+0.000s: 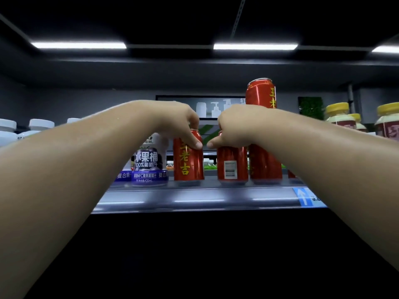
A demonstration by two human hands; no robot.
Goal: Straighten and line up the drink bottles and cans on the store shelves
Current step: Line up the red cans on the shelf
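The left hand (180, 123) is gripping the top of a red can (188, 164) from above, with curled fingers and the thumb on its side. The right hand (235, 127) is holding the barcode can (232, 166) just beside it in the same way. Both cans are standing upright near the front of the shelf (194, 197), between a grape juice bottle (150, 164) and two stacked red cans (265, 161).

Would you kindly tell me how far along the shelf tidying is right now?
Looks done: the grape juice bottle stands upright at the shelf edge, label forward. In hand: the left hand grips the labelled red can, the right hand grips the barcode can beside it. Left: the barcode can faces backwards, and the stacked can sits atop the lower can further right.
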